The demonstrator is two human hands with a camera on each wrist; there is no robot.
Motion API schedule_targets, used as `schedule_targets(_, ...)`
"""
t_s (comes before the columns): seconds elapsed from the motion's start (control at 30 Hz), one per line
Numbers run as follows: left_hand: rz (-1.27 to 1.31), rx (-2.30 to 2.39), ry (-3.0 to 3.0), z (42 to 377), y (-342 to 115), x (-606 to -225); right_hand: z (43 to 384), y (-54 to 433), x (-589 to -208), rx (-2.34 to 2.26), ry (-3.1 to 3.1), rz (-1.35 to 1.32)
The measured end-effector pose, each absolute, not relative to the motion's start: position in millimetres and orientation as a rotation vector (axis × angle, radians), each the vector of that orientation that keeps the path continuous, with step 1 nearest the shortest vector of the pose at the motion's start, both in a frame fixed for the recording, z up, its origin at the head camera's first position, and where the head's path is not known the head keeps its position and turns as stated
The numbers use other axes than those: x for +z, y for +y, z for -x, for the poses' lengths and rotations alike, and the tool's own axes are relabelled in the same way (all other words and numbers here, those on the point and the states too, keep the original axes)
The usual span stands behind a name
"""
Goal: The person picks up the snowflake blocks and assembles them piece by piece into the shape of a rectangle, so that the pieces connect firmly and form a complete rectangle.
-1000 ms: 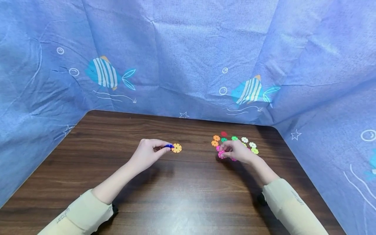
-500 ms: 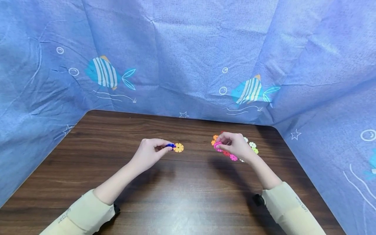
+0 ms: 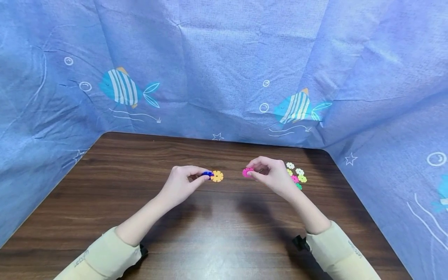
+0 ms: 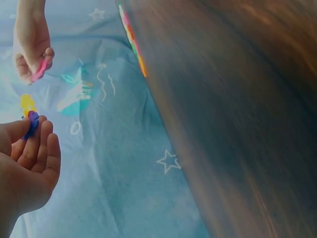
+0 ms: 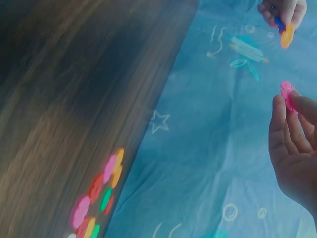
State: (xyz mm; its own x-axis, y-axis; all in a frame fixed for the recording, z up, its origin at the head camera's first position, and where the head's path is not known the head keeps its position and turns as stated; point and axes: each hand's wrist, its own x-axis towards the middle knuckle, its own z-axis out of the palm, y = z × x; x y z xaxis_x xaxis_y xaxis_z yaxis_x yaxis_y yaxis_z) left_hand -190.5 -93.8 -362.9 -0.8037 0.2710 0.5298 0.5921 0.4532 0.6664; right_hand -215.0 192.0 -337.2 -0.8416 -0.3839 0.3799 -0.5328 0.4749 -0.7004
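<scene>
Where the sleeves (image 3: 110, 249) reach in: lower left and lower right of the head view, both pale.
Surface (image 3: 217, 237): dark wood grain, spreading from the bottom edge to around mid-height.
Left hand (image 3: 180, 182): left of centre, raised, thumb and fingers clamped on a blue piece (image 3: 207, 174).
Orange piece (image 3: 217, 176): near the centre, touching the blue one on its right, beyond the fingers.
Right hand (image 3: 274, 177): right of centre, raised, fingers pinching a pink piece (image 3: 246, 172), apart from the orange one.
Loose pieces (image 3: 302, 179): right of centre, notched discs, white, yellow-green, pink and green among them.
Backdrop (image 3: 224, 70): blue cloth across the upper half.
</scene>
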Motion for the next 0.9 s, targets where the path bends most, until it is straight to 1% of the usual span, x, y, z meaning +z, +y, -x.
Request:
schedule_targets(0.43, 0.730, -1.334, -2.307, 189.2, -83.7, -360.2, 202.9, 166.3, -341.9, 1.457, -2.392, -0.782)
schedule_targets(0.9, 0.691, -1.428, -2.356, 185.2, -80.2, -360.6, 196.1, 155.4, -346.6, 1.401, -2.453, -0.743)
